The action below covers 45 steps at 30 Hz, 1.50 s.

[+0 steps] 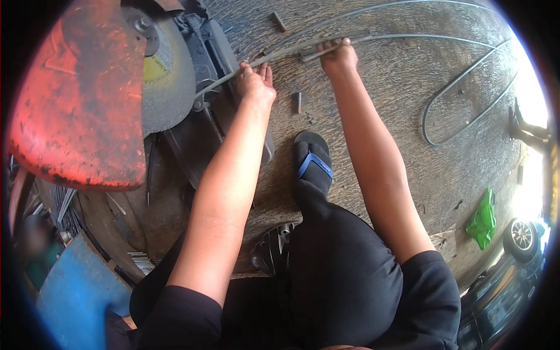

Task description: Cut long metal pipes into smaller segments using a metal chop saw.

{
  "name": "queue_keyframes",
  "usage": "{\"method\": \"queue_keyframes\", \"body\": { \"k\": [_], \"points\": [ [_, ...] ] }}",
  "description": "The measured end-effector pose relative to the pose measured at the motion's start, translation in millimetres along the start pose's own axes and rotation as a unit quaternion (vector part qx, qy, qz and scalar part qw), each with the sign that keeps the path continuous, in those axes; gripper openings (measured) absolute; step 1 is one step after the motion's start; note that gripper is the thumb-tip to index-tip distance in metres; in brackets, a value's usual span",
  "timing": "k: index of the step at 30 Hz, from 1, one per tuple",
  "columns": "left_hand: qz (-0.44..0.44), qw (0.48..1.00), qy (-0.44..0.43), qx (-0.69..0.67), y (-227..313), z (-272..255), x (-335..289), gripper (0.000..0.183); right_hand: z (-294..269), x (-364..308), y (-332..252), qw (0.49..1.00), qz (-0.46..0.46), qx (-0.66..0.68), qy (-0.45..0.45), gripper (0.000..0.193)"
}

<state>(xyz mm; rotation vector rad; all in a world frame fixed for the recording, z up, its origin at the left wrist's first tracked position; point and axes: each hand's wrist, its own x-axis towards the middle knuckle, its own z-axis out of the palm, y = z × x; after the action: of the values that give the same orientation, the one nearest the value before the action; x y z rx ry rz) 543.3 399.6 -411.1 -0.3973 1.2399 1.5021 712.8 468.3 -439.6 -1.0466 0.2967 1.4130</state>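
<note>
With left hand (256,86), in the head view, touches the grey rod (294,48) close to a dark vise (226,51); cannot tell whether fully closed round it. With right hand (339,57), clamps the same rod farther along and has a short stub (312,56) at the fingers too. Probably holds at two spaced points to steady a long, springy length. Has one end at the vise, beside the abrasive disc (169,87) and red guard (81,111), likely for firm support. Leaves the rest sweeping toward the right edge of the floor (396,105), presumably because too long to gather. Below the hands, plants a sandalled foot (313,160), perhaps for balance.
</note>
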Motion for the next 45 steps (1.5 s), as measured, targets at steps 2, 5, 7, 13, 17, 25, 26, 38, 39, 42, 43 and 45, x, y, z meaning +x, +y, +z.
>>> {"method": "queue_keyframes", "body": {
  "k": [2, 5, 7, 13, 17, 25, 26, 38, 39, 42, 43, 45],
  "points": [
    [0.001, 1.000, 0.012, 0.012, 0.0, -1.5, 0.2, 0.025, 8.3, 0.6, 2.9, 0.998, 0.007, 0.053, -0.021, 0.033],
    [0.024, 0.999, 0.017, 0.019, 0.4, -4.2, 1.0, 0.032, 14.9, -7.1, 9.9, 0.998, -0.045, 0.047, -0.020, 0.034],
    [0.019, 0.999, 0.014, 0.025, 1.7, -5.5, 1.0, 0.032, 17.6, -14.6, 13.2, 0.997, -0.063, 0.038, -0.021, 0.036],
    [-0.049, 0.994, -0.062, 0.076, 0.3, -11.1, -9.7, 0.043, 29.9, -34.6, 25.3, 0.997, -0.079, 0.022, -0.009, 0.042],
    [-0.065, 0.990, -0.077, 0.097, -5.0, -8.8, -28.0, 0.049, 33.3, -51.8, 47.9, 0.997, -0.052, -0.033, -0.036, 0.042],
    [0.157, 0.943, -0.046, 0.290, 38.6, -52.2, -109.5, 0.019, 27.5, -72.8, 83.0, 0.994, -0.006, -0.062, -0.086, 0.027],
    [0.234, 0.939, -0.042, 0.250, 50.0, -64.0, -112.9, 0.013, 28.0, -73.0, 84.5, 0.993, -0.002, -0.074, -0.089, 0.025],
    [0.116, 0.979, 0.156, 0.067, 265.8, -205.8, -2.4, 0.055, 16.7, -75.1, 99.4, 0.989, 0.033, -0.086, -0.116, 0.021],
    [0.119, 0.981, 0.142, 0.063, 275.6, -209.0, 6.6, 0.048, 15.3, -75.6, 99.5, 0.988, 0.048, -0.077, -0.124, 0.020],
    [0.100, 0.986, 0.125, 0.055, 297.2, -226.0, 30.0, 0.033, 13.6, -79.2, 103.2, 0.988, 0.035, -0.087, -0.121, 0.020],
    [0.086, 0.987, 0.123, 0.054, 302.6, -232.5, 38.4, 0.026, 14.1, -80.9, 104.8, 0.989, 0.033, -0.078, -0.121, 0.020],
    [0.081, 0.987, 0.119, 0.069, 311.8, -246.1, 54.5, 0.023, 16.0, -83.6, 107.4, 0.989, 0.027, -0.083, -0.116, 0.019]
  ]
}}
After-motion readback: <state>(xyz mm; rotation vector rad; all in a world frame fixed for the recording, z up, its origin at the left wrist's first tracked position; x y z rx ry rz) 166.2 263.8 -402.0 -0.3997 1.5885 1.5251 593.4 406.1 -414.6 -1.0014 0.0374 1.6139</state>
